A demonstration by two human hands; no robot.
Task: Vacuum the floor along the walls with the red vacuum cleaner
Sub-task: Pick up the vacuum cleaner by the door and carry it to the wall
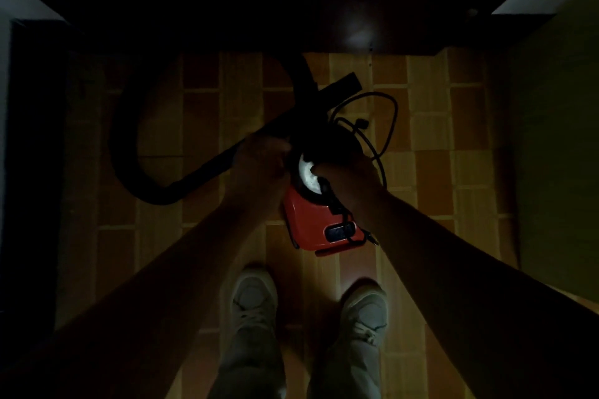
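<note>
Red vacuum cleaner (308, 223) on tiled floor (431, 139), directly beneath our fingers: left hand (262, 162) curled round its black wand (201, 172), right hand (350, 172) on its top, grip too dark for us to tell.

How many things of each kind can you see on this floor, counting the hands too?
Red vacuum cleaner: 1
Black hose: 1
Black cord: 1
Pale shoes: 2
Hands: 2
Total: 7
</note>
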